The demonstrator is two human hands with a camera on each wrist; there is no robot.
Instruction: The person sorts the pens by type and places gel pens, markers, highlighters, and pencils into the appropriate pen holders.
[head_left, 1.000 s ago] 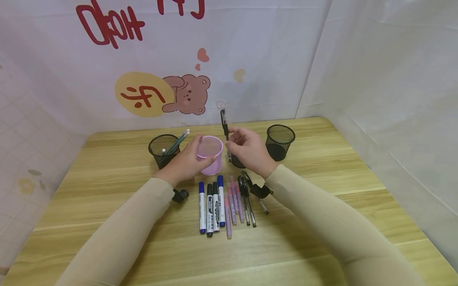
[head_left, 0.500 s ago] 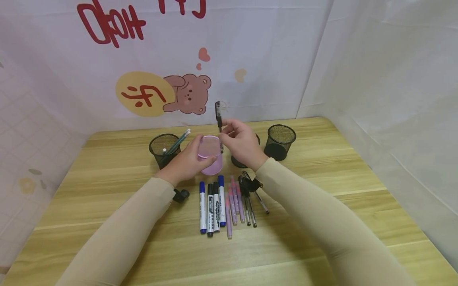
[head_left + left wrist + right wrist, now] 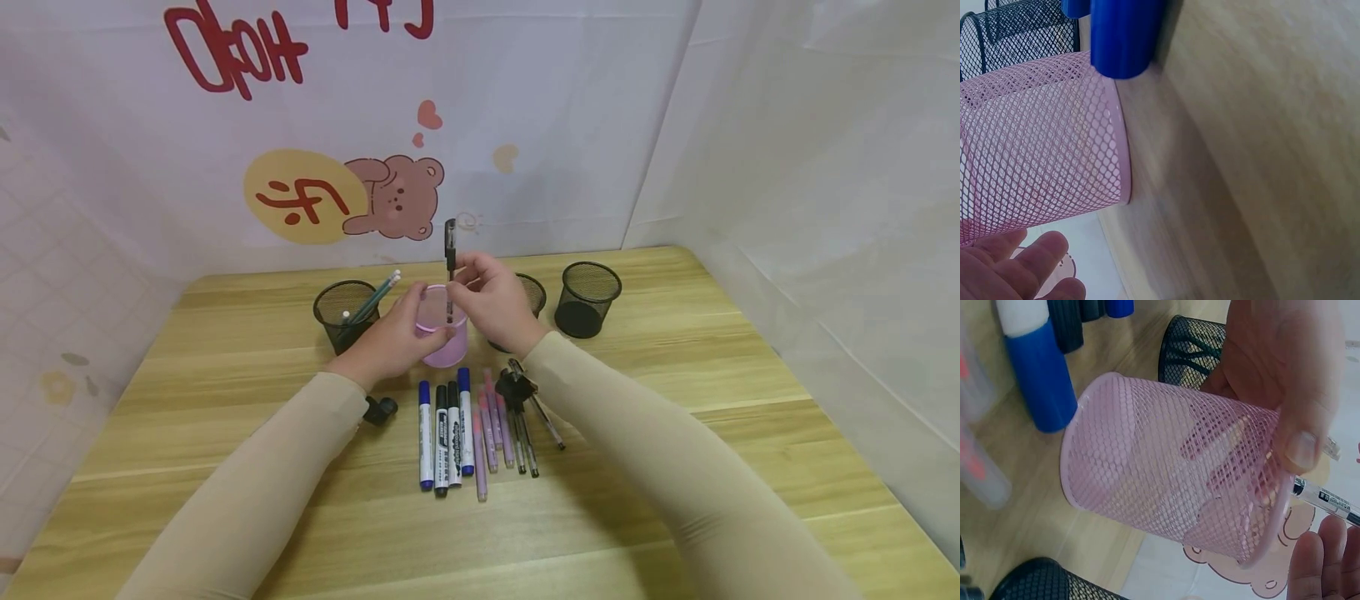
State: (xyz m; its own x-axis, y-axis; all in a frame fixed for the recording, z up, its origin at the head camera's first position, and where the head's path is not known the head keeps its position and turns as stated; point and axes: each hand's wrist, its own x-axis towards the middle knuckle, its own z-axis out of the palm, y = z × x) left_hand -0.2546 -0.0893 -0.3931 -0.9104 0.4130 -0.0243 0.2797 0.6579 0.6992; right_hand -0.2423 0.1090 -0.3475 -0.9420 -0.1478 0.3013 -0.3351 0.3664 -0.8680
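Note:
My left hand [image 3: 390, 342] grips the pink mesh pen cup [image 3: 446, 350] near its rim, thumb in front and fingers round the far side. The cup stands upright on the table. In my right hand [image 3: 495, 302] a black-capped clear gel pen [image 3: 450, 237] is pinched upright, cap end up. Its lower end overlaps the cup's mouth in the head view. From the right wrist, the gel pen [image 3: 1329, 500] shows right at the rim of the pink cup [image 3: 1160, 469], with the left thumb [image 3: 1302, 447] on the rim. The left wrist view shows the cup's base [image 3: 1124, 144] on the wood.
A black mesh cup [image 3: 333, 312] with pencils stands left. Two more black mesh cups stand right, one partly behind my right hand and another [image 3: 587, 304] farther out. In front lie whiteboard markers [image 3: 426, 442], pink highlighters [image 3: 481, 467] and gel pens [image 3: 532, 458].
My right hand has carried the gel pen leftward from beside the pink cup to over its mouth, first rising, then dipping slightly. The left hand has stayed on the cup.

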